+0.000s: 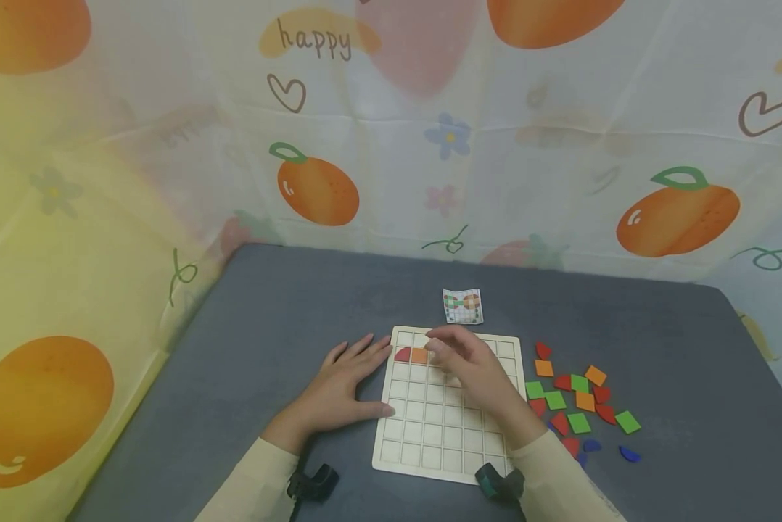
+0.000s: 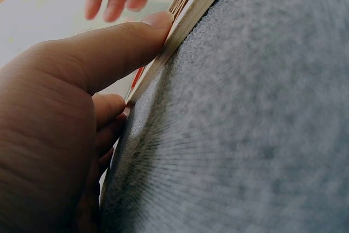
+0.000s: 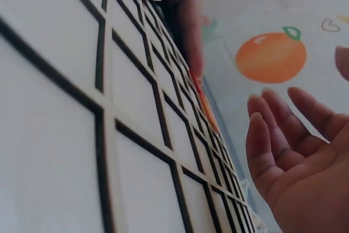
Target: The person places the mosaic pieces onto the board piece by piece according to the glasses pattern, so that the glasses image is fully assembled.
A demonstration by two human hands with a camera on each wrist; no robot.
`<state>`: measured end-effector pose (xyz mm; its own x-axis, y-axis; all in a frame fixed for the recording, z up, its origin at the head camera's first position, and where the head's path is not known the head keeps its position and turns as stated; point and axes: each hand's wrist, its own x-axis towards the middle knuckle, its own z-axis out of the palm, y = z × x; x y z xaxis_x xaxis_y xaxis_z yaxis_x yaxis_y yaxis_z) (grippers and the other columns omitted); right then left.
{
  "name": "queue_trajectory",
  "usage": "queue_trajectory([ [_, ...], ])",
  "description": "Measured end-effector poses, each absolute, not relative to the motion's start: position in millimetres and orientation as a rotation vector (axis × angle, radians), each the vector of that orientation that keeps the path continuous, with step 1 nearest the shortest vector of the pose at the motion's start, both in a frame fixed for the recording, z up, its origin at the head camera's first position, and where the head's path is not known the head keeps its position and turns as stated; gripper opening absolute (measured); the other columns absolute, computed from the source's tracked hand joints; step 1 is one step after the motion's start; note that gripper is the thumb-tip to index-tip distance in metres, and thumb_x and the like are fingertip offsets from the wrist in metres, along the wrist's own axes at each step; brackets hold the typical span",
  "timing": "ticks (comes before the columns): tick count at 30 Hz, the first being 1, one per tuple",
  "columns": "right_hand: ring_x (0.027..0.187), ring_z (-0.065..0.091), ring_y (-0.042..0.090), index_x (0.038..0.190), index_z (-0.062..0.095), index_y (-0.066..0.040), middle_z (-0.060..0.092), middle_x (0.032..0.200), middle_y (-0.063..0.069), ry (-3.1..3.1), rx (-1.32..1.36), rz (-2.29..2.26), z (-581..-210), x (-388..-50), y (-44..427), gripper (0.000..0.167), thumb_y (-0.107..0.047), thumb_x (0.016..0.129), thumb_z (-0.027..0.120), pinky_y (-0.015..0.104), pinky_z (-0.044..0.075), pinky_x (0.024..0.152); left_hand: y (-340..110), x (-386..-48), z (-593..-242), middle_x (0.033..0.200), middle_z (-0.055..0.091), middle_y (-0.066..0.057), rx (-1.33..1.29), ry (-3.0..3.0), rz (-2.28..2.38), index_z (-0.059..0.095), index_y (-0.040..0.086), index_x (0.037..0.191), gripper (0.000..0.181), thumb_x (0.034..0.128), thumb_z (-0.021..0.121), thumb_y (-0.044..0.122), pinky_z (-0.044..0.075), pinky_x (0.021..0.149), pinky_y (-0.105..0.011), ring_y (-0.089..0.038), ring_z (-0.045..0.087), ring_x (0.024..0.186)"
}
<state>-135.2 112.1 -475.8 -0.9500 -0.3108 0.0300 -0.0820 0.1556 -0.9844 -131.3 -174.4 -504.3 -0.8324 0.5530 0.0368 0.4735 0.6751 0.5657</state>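
Observation:
A pale gridded board (image 1: 413, 453) lies on the table. In its second row from the far edge sit a red curved piece (image 1: 402, 354) and, beside it, an orange square (image 1: 419, 355). The left hand (image 1: 335, 391) is spread flat at the board's left side; in the left wrist view its thumb (image 2: 125, 45) touches the board's edge (image 2: 188, 25). Above the board, close to the orange square, is the right hand (image 1: 472, 366). In the right wrist view the right hand (image 3: 308, 173) has loosely bent fingers with no piece visible between them.
Loose red, green, orange and blue pieces, among them a green square (image 1: 627, 422) and a blue piece (image 1: 629, 454), are scattered right of the board. A small printed card (image 1: 463, 307) lies beyond its far edge. Patterned cloth (image 1: 391, 181) hangs behind the grey table (image 1: 286, 290).

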Motion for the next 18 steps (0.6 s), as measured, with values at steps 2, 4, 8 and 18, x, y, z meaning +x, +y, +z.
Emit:
queue_trajectory([
  [2, 0.107, 0.070, 0.035, 0.140, 0.065, 0.002, 0.070, 0.127, 0.019, 2.231, -0.400, -1.906, -473, -133, 114, 0.038, -0.027, 0.115, 0.060, 0.040, 0.058, 0.096, -174, -131, -505, 0.175, 0.031, 0.008, 0.847, 2.752, 0.863, 0.042, 0.017, 0.170, 0.099, 0.0918, 0.079, 0.064, 0.006, 0.125, -0.066, -0.024, 0.017, 0.164],
  [4, 0.106, 0.070, 0.034, 0.140, 0.064, 0.002, 0.070, 0.126, 0.019, 2.236, -0.425, -1.908, -471, -132, 117, 0.038, -0.027, 0.116, 0.057, 0.040, 0.058, 0.095, -174, -132, -505, 0.176, 0.031, 0.008, 0.847, 2.756, 0.855, 0.041, 0.017, 0.170, 0.099, 0.0918, 0.079, 0.064, 0.007, 0.125, -0.066, -0.024, 0.017, 0.164],
  [8, 0.106, 0.069, 0.035, 0.141, 0.062, 0.003, 0.070, 0.125, 0.017, 2.230, -0.467, -1.937, -468, -131, 126, 0.038, -0.025, 0.117, 0.052, 0.040, 0.058, 0.094, -174, -132, -505, 0.176, 0.030, 0.008, 0.842, 2.754, 0.845, 0.041, 0.017, 0.171, 0.100, 0.0918, 0.079, 0.064, 0.007, 0.126, -0.066, -0.024, 0.017, 0.165],
  [18, 0.110, 0.067, 0.035, 0.148, 0.053, 0.009, 0.064, 0.129, 0.026, 2.104, -0.616, -2.063, -464, -130, 167, 0.058, -0.036, 0.121, 0.029, 0.040, 0.057, 0.094, -175, -132, -504, 0.176, 0.030, 0.008, 0.846, 2.736, 0.875, 0.040, 0.017, 0.171, 0.099, 0.0920, 0.081, 0.062, 0.005, 0.126, -0.064, -0.024, 0.016, 0.165],
])
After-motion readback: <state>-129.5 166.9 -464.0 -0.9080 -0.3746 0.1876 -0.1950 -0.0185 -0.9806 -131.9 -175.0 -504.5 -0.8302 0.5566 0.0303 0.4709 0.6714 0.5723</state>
